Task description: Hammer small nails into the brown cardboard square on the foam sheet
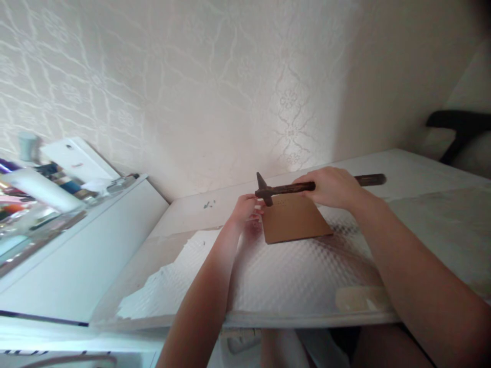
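Note:
My right hand is closed around the wooden handle of a hammer. The hammer lies nearly level, its dark metal head over the far left corner of a brown board. Small marks or nail tips dot the board's far part. Beside that corner is my left hand, its fingers curled together near the hammer head; what they pinch, if anything, is hidden. Under the board lies a quilted white sheet. A few small dark pieces, perhaps nails, lie on the table to the left.
At the left stands a white cabinet, its top crowded with bottles, a white box and other small items. A patterned wall rises behind the table. Part of a black chair shows at the right.

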`<state>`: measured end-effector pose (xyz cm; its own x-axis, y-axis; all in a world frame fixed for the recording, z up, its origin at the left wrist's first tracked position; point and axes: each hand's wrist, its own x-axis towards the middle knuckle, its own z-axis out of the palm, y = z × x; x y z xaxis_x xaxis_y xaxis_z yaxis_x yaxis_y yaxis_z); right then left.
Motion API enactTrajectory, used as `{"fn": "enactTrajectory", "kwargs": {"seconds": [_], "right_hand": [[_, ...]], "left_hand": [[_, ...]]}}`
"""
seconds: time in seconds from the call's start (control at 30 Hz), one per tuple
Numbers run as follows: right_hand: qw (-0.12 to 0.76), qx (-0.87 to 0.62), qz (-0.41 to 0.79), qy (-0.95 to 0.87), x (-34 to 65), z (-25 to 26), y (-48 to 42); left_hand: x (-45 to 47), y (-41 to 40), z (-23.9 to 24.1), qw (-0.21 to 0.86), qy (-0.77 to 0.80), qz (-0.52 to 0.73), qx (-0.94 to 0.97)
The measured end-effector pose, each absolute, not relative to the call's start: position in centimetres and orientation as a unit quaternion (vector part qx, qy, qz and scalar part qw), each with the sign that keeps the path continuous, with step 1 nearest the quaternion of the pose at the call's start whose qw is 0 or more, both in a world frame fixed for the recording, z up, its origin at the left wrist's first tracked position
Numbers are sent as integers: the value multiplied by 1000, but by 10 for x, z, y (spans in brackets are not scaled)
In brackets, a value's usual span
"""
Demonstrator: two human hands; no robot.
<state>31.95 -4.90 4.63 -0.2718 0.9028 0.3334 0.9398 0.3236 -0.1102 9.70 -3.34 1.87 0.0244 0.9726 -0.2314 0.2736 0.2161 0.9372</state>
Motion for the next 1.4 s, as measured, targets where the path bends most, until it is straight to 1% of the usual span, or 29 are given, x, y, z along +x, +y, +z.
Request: {"fn": "enactTrajectory", "kwargs": {"seconds": [0.23,0.4,0.47,0.67,0.9,1.13,1.3,1.4], "right_hand": [[207,-582,-62,-784,317,48,-50],[169,-569,-67,-802,315,48,-51],[168,-569,-69,-802,316,48,-51],[214,-572,-82,-788,317,48,-51],[166,-564,-73,-805,315,47,-51],[195,-577,-87,-788,317,47,-49],[167,-576,-78,-797,316,46,-49],[172,-566,-77,-802,315,45,-49]], "left_hand": [[97,-33,18,496,609,359,504],[96,-33,18,489,608,351,518],[96,-32,18,489,609,349,519],[97,-33,17,498,610,361,499],[96,-33,18,487,607,347,523],[96,-33,18,499,603,353,513],[97,-33,19,495,604,354,514],[97,-33,18,494,606,352,515]]}}
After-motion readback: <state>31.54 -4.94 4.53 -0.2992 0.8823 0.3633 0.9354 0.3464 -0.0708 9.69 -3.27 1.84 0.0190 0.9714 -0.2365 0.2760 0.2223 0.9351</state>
